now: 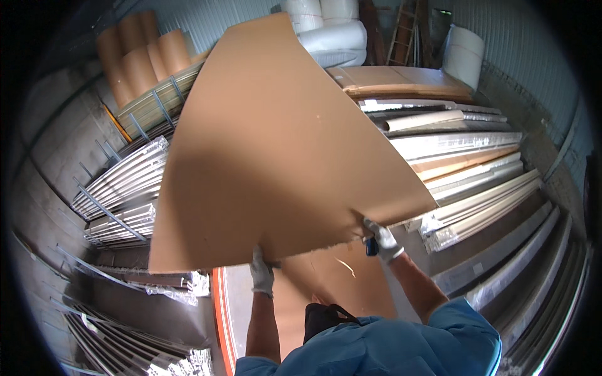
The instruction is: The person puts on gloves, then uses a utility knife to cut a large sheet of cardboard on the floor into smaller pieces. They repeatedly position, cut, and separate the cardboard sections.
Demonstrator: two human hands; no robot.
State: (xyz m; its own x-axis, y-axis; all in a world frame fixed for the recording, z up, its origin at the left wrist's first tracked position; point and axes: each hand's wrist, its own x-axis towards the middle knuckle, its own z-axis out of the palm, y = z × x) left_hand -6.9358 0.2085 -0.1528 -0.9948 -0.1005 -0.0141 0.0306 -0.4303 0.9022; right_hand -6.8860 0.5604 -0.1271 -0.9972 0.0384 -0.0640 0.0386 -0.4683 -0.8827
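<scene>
Blue sleeves at 6 o'clock, both hands gloved. Left hand [261, 274] pinching the near edge of a big brown cardboard sheet [276, 144]; right hand [382, 239] clamped on the same edge toward 4 o'clock, with a small blue object [371, 246] in it. Sheet tilted up, filling centre frame. Second brown sheet [338, 282] lies flat below. Wrapped metal profiles [125, 182] racked at 9, pale long profiles [476, 188] at 3. Brown rolls [141, 56] at 11, white wrapped rolls [332, 31] at 12, corrugated wall behind.

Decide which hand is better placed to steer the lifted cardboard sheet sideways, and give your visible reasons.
Probably the right hand: it grips the cardboard sheet at its outer corner. The left hand holds mid-edge, giving less turning leverage.
</scene>
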